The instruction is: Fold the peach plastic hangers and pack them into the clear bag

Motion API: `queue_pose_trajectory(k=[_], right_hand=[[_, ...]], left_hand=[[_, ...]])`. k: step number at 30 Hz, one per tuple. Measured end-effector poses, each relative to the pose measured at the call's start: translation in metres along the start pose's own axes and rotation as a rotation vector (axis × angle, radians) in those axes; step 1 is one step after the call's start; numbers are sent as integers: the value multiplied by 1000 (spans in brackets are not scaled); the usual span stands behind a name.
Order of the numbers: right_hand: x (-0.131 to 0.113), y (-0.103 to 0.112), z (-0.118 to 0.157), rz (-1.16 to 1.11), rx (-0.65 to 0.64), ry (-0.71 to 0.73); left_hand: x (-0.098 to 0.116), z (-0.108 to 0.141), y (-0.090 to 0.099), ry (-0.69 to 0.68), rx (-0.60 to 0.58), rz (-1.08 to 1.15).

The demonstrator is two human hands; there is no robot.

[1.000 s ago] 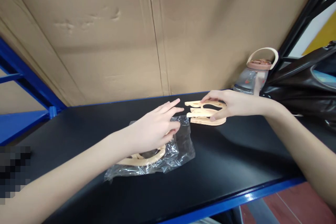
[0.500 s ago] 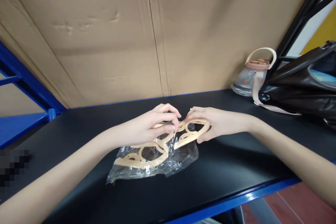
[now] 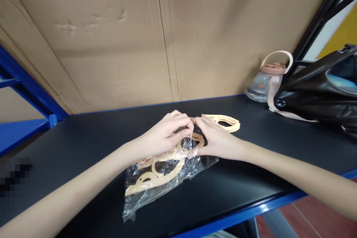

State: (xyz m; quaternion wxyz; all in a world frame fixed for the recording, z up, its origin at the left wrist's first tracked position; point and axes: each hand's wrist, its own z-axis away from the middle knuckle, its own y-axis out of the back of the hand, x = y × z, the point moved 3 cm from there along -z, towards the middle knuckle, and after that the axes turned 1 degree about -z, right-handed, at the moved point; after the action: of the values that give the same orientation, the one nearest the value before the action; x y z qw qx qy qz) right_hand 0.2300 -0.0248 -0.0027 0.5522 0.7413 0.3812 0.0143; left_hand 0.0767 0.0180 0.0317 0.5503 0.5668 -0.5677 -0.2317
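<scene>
A clear plastic bag point(image 3: 195, 169) lies on the black tabletop with a cream, curved cut-out piece point(image 3: 161, 178) inside its left part. Another cream looped piece shows between my hands at the bag's upper end. My left hand point(image 3: 174, 132) pinches the top edge of the bag with bent fingers. From the right, my right hand point(image 3: 214, 137) grips the bag's right end between thumb and fingers. Behind my right hand, outside the bag, a separate cream looped piece point(image 3: 232, 123) rests on the table, partly hidden by that hand.
A clear bottle point(image 3: 260, 85) with a pink lid, handle and strap stands at the back right beside a black bag point(image 3: 312, 96). A cardboard wall point(image 3: 111, 44) rises behind the black table point(image 3: 83, 148). Blue frame bars stand at the left.
One cream piece now lies on the table behind my right hand, which has let it go and moved left and down onto the bag. The bag has shifted down and tilted.
</scene>
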Motion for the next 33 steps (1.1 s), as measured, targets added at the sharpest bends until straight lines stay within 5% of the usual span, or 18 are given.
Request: queue_pose_trajectory(k=[6,13,26,33], right_hand=[[8,28,2,150,-195,37],[9,20,7,306,-325,-13],[10,3,2,110,-149,0],[3,-2,3,24,-205,30]], left_hand=[[0,6,-9,-12,85,-88],[2,8,-12,46,119,-55],[5,5,-14,53,67,11],[9,4,-18,40,95,29]])
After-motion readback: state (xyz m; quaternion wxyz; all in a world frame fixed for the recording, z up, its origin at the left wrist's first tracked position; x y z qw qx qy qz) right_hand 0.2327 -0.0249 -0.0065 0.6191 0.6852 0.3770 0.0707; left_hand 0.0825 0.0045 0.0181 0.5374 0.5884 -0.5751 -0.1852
